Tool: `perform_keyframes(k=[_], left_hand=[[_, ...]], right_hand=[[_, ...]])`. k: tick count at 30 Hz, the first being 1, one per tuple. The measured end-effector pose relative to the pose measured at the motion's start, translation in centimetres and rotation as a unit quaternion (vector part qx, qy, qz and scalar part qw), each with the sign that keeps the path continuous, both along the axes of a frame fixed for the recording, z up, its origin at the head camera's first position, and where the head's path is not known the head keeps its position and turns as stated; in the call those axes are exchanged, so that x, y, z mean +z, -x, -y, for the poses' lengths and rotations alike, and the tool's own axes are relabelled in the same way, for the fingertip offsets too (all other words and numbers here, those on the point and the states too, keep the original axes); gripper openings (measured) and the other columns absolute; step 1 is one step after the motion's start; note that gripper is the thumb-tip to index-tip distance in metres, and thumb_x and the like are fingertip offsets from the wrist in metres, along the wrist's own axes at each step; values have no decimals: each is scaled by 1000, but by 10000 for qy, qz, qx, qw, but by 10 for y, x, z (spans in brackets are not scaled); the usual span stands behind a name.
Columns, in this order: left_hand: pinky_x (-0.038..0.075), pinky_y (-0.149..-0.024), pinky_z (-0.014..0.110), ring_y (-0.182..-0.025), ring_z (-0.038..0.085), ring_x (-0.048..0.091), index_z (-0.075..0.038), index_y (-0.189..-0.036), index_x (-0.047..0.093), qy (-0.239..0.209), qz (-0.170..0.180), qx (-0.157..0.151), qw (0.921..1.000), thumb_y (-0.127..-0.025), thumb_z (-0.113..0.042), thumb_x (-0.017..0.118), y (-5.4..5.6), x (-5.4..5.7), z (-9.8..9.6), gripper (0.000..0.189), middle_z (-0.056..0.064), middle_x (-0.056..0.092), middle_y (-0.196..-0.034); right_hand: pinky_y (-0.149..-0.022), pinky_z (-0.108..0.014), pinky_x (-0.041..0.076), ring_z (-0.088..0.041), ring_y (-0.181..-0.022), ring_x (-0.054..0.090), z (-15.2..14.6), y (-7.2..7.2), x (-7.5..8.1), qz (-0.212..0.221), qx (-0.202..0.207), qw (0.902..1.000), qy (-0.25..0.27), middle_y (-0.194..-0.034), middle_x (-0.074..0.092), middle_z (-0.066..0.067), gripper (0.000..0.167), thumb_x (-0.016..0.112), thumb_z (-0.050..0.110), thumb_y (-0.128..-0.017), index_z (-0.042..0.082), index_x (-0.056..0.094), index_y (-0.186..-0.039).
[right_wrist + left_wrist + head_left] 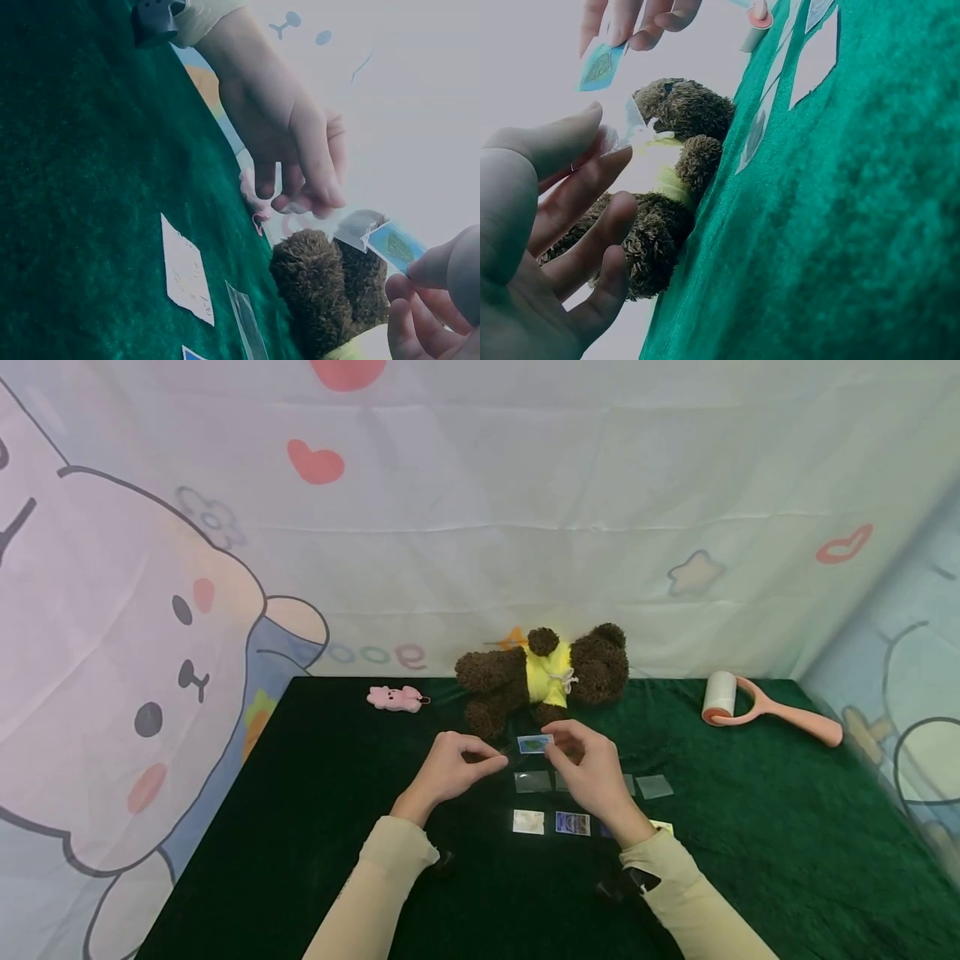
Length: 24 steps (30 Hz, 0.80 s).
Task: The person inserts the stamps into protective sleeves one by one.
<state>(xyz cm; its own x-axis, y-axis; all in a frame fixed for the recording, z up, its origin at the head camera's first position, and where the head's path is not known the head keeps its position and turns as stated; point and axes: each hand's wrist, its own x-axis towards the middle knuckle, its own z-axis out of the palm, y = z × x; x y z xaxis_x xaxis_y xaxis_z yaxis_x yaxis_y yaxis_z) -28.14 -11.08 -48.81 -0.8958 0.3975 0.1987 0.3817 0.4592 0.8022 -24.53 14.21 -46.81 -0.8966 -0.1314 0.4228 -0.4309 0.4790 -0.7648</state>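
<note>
My right hand (594,770) pinches a small blue stamp (534,744) with a green leaf-like picture, thumb and fingers at its right end. Opposite it, my left hand (452,768) pinches a small clear plastic sleeve (358,229) between thumb and forefinger, its other fingers loosely bent. In the right wrist view the sleeve's edge meets the left edge of the stamp. Both are held up above the table, in front of the brown teddy bear (547,678). On the cloth below lies a row of clear sleeves (532,782), partly hidden by my right hand.
Nearer me lies a row of stamps, with a whitish one (528,822) and a purple-blue one (573,823); my right wrist covers part of it. A pink plush toy (395,698) lies back left, a lint roller (780,708) back right. Dark green cloth (300,860) covers the table.
</note>
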Motion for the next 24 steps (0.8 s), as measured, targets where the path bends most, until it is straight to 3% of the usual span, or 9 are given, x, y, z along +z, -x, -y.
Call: perform_keyframes(k=[14,24], left_hand=[[56,-84,39,-90,17,67,-21,-109,82,-417,248,-84,9988,-104,-31,69,3,3,0,17,-5,77,-101],[56,-85,40,-91,18,67,-17,-111,82,-662,116,-27,9977,-104,-32,68,2,2,-1,22,-4,77,-103]], right_hand=[[-69,-26,57,-16,-81,72,-1,1,-3,154,197,9996,121,-97,75,-6,25,73,2,-96,7,71,-121],[-71,-26,57,-19,-84,75,-1,-1,-2,322,287,9987,286,-100,75,-9,23,75,4,-96,6,71,-118]])
